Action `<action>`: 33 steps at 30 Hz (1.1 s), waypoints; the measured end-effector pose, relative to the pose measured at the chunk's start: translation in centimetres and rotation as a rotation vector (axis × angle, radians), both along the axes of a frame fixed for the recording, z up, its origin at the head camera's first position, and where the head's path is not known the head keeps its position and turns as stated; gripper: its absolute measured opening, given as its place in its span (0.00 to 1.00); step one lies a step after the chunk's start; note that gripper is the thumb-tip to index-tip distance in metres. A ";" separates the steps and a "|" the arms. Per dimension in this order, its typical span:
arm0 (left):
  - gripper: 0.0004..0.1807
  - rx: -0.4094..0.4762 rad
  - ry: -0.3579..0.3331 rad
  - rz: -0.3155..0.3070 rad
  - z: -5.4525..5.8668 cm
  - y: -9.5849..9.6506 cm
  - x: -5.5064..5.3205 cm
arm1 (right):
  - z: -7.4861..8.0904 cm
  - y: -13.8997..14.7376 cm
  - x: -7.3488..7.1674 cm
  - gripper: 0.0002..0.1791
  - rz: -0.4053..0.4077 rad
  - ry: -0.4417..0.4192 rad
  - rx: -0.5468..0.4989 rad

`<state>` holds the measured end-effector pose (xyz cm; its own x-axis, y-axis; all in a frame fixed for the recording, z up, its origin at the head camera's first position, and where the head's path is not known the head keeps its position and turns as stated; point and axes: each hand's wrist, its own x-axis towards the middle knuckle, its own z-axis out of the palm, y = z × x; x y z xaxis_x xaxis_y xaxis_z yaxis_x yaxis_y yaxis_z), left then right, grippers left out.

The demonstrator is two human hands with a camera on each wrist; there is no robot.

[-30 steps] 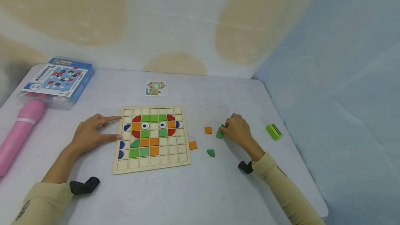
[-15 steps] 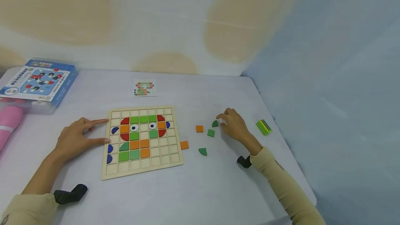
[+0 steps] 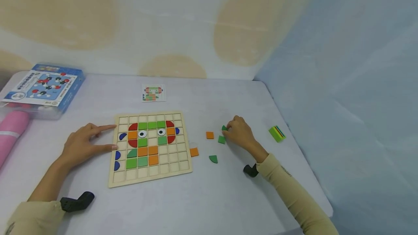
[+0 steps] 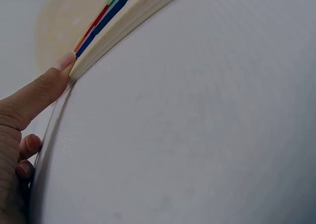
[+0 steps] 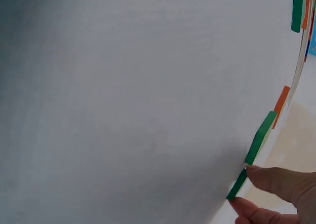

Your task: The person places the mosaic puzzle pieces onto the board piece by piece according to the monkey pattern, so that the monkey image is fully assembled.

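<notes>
My left hand (image 3: 80, 143) lies at the left edge of the wooden grid board (image 3: 112, 180), thumb and index finger stretched out with their tips against its side. Coloured tiles sit on the board: red quarter circles, orange and green squares, blue half circles and two eye discs (image 3: 142, 134). To the right of the board, my right hand (image 3: 241, 132) pinches a small green quarter-circle tile (image 5: 238, 185) between thumb and finger, down at the table. A green square tile (image 3: 221, 139) lies just beside it. The hand partly covers the pinched tile in the head view.
Loose orange squares (image 3: 210, 135) and another green quarter circle (image 3: 213, 159) lie between board and right hand. A picture card (image 3: 154, 93) is behind the board. A stack of green pieces (image 3: 277, 134) stands far right; a blue box (image 3: 45, 86) and pink cylinder (image 3: 13, 133) stand left.
The right fingers came off the green tiles, spread beside the quarter circle, then closed on it. The left hand stays at the board's edge. The head view shifted.
</notes>
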<state>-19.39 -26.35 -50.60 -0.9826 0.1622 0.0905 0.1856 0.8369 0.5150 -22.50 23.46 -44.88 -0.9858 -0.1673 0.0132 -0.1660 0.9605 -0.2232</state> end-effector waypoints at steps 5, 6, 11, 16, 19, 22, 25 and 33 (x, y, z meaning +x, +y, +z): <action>0.42 -0.010 -0.017 0.002 0.9 0.5 -0.6 | -0.1 0.5 0.0 0.14 0.027 0.014 -0.112; 0.42 -0.009 -0.020 -0.003 1.0 0.7 -0.8 | 0.0 0.5 0.1 0.14 0.039 0.024 -0.127; 0.43 0.001 -0.028 -0.031 1.1 1.6 -1.7 | 1.5 -3.3 1.8 0.13 0.194 0.060 -0.175; 0.42 0.017 -0.026 -0.019 0.7 2.0 -1.9 | 2.8 -12.4 4.4 0.12 0.466 0.018 -0.113; 0.41 0.037 -0.036 -0.008 0.4 2.2 -1.8 | 2.6 -17.6 5.9 0.13 0.638 0.007 -0.037; 0.41 0.056 -0.046 0.002 0.3 2.4 -1.6 | 1.9 -21.5 7.1 0.12 0.754 0.012 0.019; 0.41 0.058 -0.054 0.015 0.5 2.3 -1.2 | 1.2 -23.9 7.8 0.10 0.794 0.022 0.056; 0.42 0.038 -0.058 0.059 1.0 0.7 0.1 | 0.3 -26.1 8.9 0.09 0.763 0.047 0.063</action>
<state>-19.24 -25.63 -49.59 -0.9941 0.1018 0.0380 0.1057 0.8251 0.5551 -13.65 -2.69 -44.58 -0.5955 -0.8031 0.0201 -0.7961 0.5866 -0.1485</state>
